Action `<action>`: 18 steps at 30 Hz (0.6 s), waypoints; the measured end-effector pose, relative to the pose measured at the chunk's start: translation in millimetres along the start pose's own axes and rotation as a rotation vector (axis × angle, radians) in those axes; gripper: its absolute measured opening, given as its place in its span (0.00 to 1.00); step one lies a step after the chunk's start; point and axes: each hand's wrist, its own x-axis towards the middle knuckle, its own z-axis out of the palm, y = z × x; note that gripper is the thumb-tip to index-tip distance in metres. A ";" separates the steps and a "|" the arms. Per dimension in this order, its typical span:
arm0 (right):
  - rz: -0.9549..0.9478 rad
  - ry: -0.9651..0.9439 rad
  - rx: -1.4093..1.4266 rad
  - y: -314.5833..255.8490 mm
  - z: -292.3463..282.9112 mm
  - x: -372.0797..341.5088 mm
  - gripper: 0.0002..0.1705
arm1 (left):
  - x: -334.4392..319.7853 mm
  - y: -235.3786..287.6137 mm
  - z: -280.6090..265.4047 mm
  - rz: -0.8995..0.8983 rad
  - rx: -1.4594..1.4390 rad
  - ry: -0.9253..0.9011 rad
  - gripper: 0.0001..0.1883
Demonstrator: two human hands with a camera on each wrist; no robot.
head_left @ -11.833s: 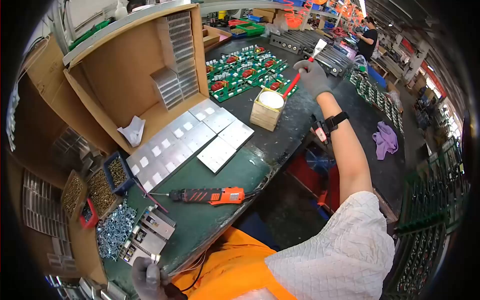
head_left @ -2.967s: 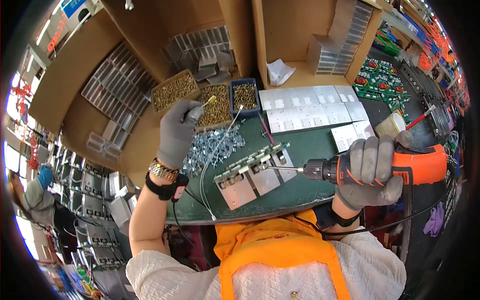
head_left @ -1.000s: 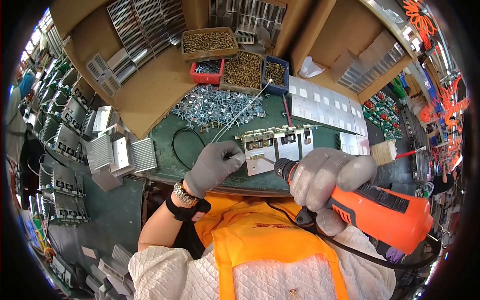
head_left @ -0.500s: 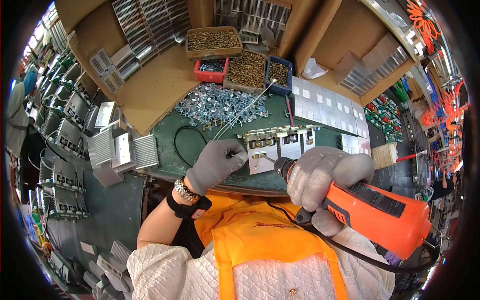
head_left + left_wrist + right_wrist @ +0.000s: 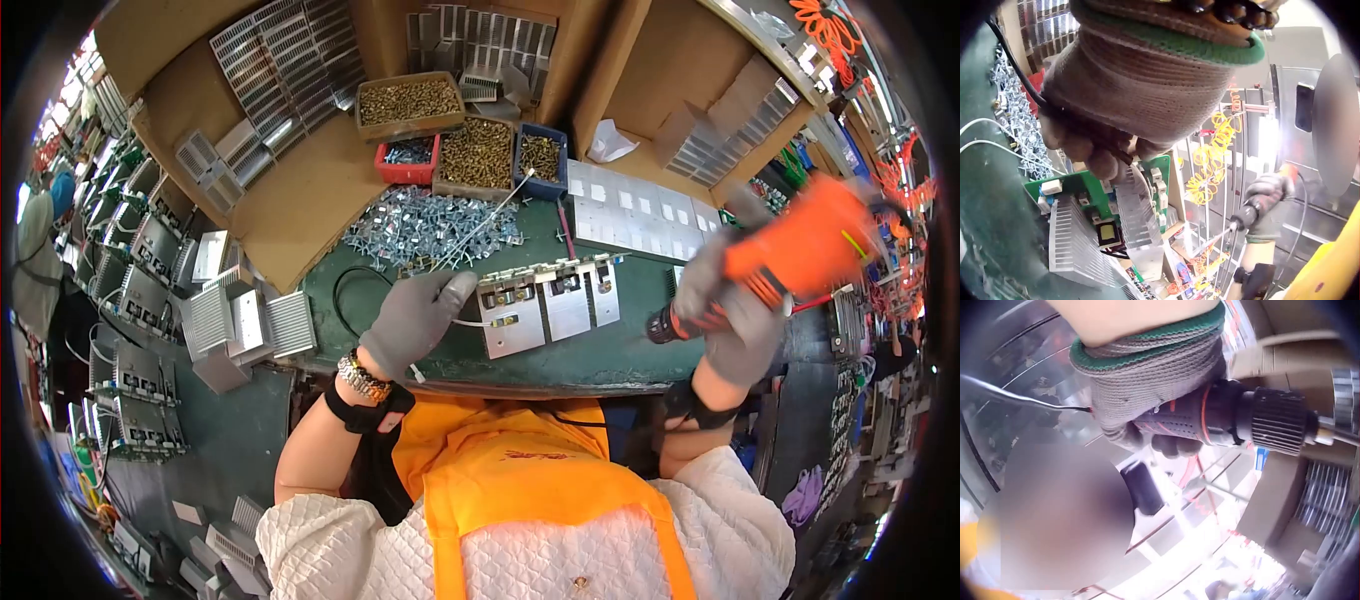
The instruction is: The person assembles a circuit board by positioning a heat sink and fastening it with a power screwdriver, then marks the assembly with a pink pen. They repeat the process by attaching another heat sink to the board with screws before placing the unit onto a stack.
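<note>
My gloved left hand (image 5: 412,318) is at the left end of a green circuit board (image 5: 545,268) mounted on silvery heat sinks (image 5: 570,308). A white wire (image 5: 470,323) runs from a brass terminal (image 5: 505,320) on the leftmost heat sink in among its curled fingers. In the left wrist view those fingertips (image 5: 1104,165) are right at the heat sink's top. My gloved right hand (image 5: 740,315) grips an orange and black electric screwdriver (image 5: 800,245), raised right of the board and blurred. The right wrist view shows its ribbed black chuck (image 5: 1279,419) and bit (image 5: 1338,437).
Behind the board lie a heap of small bluish metal parts (image 5: 430,225) and bins of brass screws (image 5: 478,152). Flat heat sinks with white pads (image 5: 635,205) line the back right. Cardboard boxes (image 5: 640,90) stand behind; finned heat sinks (image 5: 215,315) sit at left.
Since half a second ago, my right hand has pulled the screwdriver off the heat sink, up and right. Earlier, it held a red-handled scraper while the screwdriver lay on the table.
</note>
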 end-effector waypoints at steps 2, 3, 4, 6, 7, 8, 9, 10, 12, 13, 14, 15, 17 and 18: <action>0.193 0.007 -0.248 9.7 -27.0 16.4 0.32 | 12.1 5.7 -4.7 -0.054 0.286 -0.065 0.32; 0.285 0.016 -0.268 22.3 -43.8 19.4 0.29 | 15.4 6.8 -5.6 -0.033 0.354 -0.075 0.39; 0.279 0.014 -0.269 39.4 -66.1 19.4 0.29 | 20.3 9.3 -9.1 -0.028 0.354 -0.071 0.39; 0.598 0.044 -0.157 72.9 -104.2 13.5 0.26 | 28.1 14.2 -19.2 -0.177 0.345 -0.302 0.40; 0.628 0.029 -0.166 81.7 -107.3 10.2 0.25 | 27.2 9.6 -19.4 -0.132 0.254 -0.297 0.43; 0.659 0.014 -0.174 88.6 -108.4 7.5 0.25 | 27.3 10.9 -20.1 -0.129 0.260 -0.293 0.43; 0.763 -0.015 -0.221 93.5 -110.5 5.5 0.24 | 25.3 18.6 -21.8 -0.159 0.290 -0.342 0.42; 0.761 -0.016 -0.214 95.7 -110.3 2.4 0.24 | 22.8 23.2 -22.3 -0.191 0.320 -0.392 0.42; 0.833 -0.039 -0.074 100.4 -108.7 -4.1 0.23 | 10.8 17.1 -13.2 -0.095 0.173 -0.367 0.36; 0.708 0.053 -0.084 111.4 -109.4 -7.4 0.22 | 2.7 31.0 -10.3 -0.127 0.173 -0.397 0.33; 0.703 0.052 -0.075 108.8 -111.0 -11.3 0.22 | -2.9 39.2 -7.0 -0.158 0.174 -0.427 0.31; 0.687 -0.028 -0.132 97.1 -107.7 -13.6 0.22 | -6.4 40.1 -3.7 -0.157 0.184 -0.427 0.31; 0.671 -0.103 -0.185 80.6 -104.3 -15.6 0.23 | -12.8 39.3 3.8 -0.002 0.298 -0.347 0.26; 0.694 -0.133 -0.232 74.5 -103.5 -18.0 0.23 | -14.4 35.7 8.5 -0.005 0.303 -0.355 0.26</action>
